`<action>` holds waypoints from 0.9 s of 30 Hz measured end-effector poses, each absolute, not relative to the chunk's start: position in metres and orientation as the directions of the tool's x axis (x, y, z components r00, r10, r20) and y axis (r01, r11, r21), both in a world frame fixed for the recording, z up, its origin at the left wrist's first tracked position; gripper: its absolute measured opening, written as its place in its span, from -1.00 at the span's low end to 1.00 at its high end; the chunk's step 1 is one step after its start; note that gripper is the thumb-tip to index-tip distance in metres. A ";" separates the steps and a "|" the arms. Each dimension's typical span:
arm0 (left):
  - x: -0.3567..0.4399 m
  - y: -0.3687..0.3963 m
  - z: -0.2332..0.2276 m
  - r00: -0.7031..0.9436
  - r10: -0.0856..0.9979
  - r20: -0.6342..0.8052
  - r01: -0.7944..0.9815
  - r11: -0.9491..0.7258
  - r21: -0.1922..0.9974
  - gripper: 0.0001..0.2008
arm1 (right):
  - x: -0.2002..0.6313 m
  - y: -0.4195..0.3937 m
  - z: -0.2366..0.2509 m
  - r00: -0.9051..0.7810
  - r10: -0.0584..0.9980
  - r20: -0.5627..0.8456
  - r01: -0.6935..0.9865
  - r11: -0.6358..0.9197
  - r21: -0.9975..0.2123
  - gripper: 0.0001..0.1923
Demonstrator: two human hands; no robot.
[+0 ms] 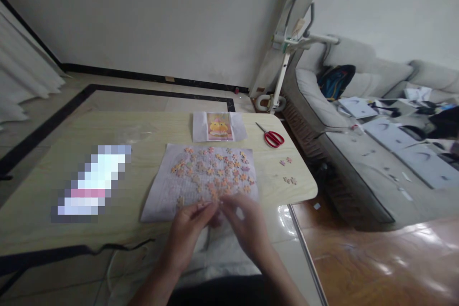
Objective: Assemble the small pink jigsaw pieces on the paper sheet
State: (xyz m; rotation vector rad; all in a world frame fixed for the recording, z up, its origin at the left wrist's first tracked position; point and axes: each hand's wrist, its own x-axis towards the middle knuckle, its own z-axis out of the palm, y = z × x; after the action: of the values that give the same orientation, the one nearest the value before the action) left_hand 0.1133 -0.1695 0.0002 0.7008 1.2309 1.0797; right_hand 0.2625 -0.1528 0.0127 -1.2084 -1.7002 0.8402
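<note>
From where I stand, the left hand and right hand meet at the near edge of a pale sheet on the table. Their thumbs and fingers are drawn close together, tips almost touching; whether they pinch anything I can't tell through the blur. Small puzzle pieces lie scattered over the sheet, just beyond the fingertips. Behind it sits a printed picture, with red-handled scissors to its right.
</note>
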 end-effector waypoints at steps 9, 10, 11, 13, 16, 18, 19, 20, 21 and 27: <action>0.111 -0.169 -0.003 0.064 0.909 -0.413 -0.287 0.413 0.864 -0.65 | 0.263 -0.154 0.010 -0.148 0.947 0.285 0.374 0.321 -0.870 -0.88; 0.111 -0.169 -0.004 0.058 0.905 -0.421 -0.306 0.417 0.856 -0.65 | 0.262 -0.155 0.009 -0.161 0.945 0.284 0.384 0.325 -0.864 -0.88; 0.112 -0.170 -0.005 0.050 0.903 -0.426 -0.318 0.419 0.851 -0.65 | 0.262 -0.156 0.008 -0.173 0.944 0.281 0.392 0.328 -0.859 -0.87; 0.113 -0.171 -0.006 0.022 0.898 -0.440 -0.320 0.423 0.848 -0.66 | 0.262 -0.158 0.007 -0.206 0.939 0.275 0.390 0.337 -0.857 -0.84; 0.113 -0.171 -0.008 -0.010 0.896 -0.443 -0.289 0.422 0.859 -0.68 | 0.277 -0.153 0.008 -0.237 0.930 0.282 0.364 0.354 -0.862 -0.71; 0.111 -0.171 -0.007 -0.028 0.904 -0.427 -0.268 0.405 0.874 -0.66 | 0.302 -0.139 0.009 -0.165 0.945 0.284 0.444 0.328 -0.834 -0.69; 0.110 -0.170 -0.006 -0.030 0.910 -0.414 -0.255 0.393 0.883 -0.64 | 0.319 -0.128 0.010 -0.087 0.955 0.283 0.528 0.285 -0.800 -0.70; 0.109 -0.170 -0.005 -0.031 0.916 -0.399 -0.244 0.380 0.892 -0.63 | 0.337 -0.115 0.010 -0.019 0.954 0.299 0.619 0.246 -0.746 -0.71; 0.108 -0.170 -0.004 -0.033 0.923 -0.384 -0.233 0.366 0.901 -0.62 | 0.356 -0.102 0.009 0.044 0.946 0.320 0.715 0.194 -0.671 -0.71; 0.109 -0.168 0.000 -0.060 0.925 -0.376 -0.246 0.351 0.904 -0.65 | 0.432 -0.045 -0.006 0.159 0.938 0.309 0.904 -0.013 -0.427 -0.60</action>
State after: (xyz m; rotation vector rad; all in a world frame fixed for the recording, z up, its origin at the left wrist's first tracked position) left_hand 0.1089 -0.1680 0.0004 0.7138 1.2662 1.1035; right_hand 0.4319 -0.0451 -0.0056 -1.9143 -1.7433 0.0827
